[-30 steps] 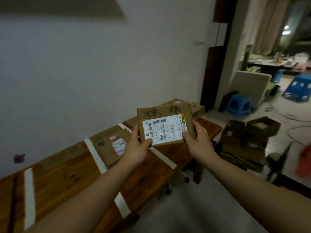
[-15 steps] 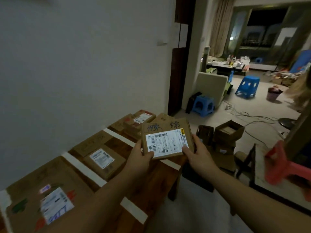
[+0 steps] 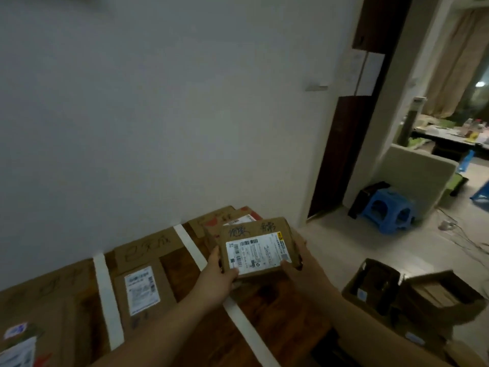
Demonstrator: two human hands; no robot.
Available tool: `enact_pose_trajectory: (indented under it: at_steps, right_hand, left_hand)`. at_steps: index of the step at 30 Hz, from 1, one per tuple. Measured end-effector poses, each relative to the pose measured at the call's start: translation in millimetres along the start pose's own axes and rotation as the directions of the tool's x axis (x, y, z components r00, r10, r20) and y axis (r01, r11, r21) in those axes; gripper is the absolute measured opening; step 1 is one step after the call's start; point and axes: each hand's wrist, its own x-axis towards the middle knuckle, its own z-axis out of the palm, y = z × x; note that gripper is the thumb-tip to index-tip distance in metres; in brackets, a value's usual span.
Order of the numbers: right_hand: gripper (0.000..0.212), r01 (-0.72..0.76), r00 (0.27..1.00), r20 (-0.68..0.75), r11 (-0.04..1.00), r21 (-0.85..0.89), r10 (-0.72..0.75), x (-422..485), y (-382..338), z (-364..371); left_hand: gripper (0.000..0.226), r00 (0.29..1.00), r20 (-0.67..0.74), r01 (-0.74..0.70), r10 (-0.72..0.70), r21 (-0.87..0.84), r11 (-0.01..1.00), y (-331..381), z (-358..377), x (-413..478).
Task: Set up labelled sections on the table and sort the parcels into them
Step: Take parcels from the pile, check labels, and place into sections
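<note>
Just right of centre frame, the parcel (image 3: 258,247) is being pinched by its lower corners between the left hand (image 3: 218,272) and right hand (image 3: 304,266), label facing up, probably for matching against the taped sections of the table (image 3: 277,313) below.

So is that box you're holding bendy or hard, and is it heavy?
Probably hard: the box is cardboard with straight edges and shows no sag, though it is gripped only at its two ends. Likely light, since the left hand and right hand hold it up with just thumbs and fingers. It's flat, so it shouldn't roll.
</note>
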Motion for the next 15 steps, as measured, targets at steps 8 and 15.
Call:
enact_pose_trajectory:
  at_steps: [8,15]
  right_hand:
    - [0.060,-0.038,0.966,0.250,0.995,-0.090,0.060,89.2,21.4,-7.8]
    - [0.043,0.079,0.916,0.400,0.987,-0.137,-0.018,133.4,47.2,-10.5]
  left_hand:
    - [0.049,0.982,-0.136,0.133,-0.133,-0.005,0.991,5.3,26.9,52.7]
    - [0.058,0.982,-0.107,0.165,-0.157,0.070,0.984,-16.7,39.8,88.7]
